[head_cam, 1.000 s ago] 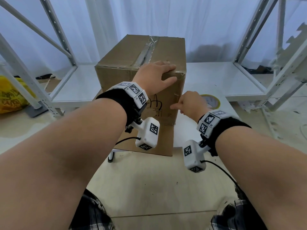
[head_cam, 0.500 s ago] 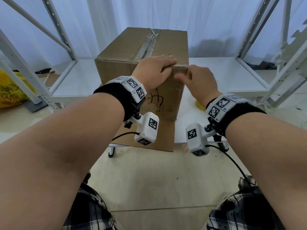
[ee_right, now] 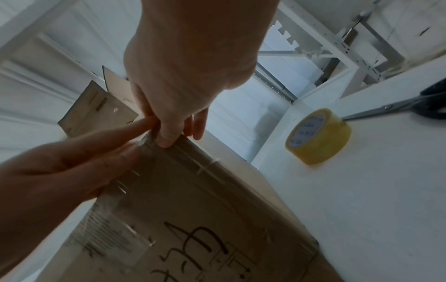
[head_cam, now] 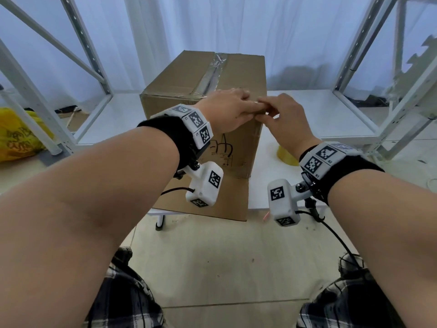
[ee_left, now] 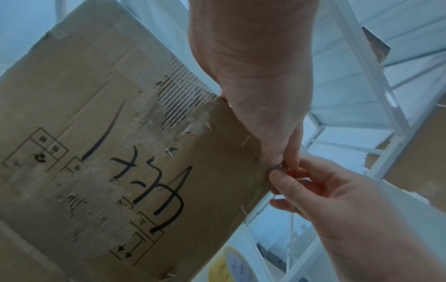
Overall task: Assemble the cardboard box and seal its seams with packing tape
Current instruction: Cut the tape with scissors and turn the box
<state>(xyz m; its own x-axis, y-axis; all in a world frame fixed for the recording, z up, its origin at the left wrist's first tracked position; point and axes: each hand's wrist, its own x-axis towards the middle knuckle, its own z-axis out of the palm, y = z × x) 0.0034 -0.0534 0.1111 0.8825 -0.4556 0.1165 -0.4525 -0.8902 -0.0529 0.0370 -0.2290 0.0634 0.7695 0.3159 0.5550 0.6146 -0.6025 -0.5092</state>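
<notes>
The brown corrugated cardboard box (head_cam: 203, 100) stands upright on the white table surface (head_cam: 312, 119), its top flaps closed and a strip of clear packing tape (head_cam: 212, 72) running along the top centre seam. A further band of clear tape lies along the near top edge of the box. The left hand (head_cam: 227, 112) rests over that near top edge close to the box's right corner, fingers extended and fairly flat, pressing on the tape; it grasps nothing. The right hand (head_cam: 281, 117) is at the same corner, fingers partly curled, thumb (ee_right: 166, 137) pressing on the taped edge, its fingertips touching those of the left hand. Whether the right hand pinches a tape end cannot be determined. A yellow roll of packing tape (ee_right: 318, 137) lies on the table to the right of the box, with metal scissors (ee_right: 395, 106) beyond it.
</notes>
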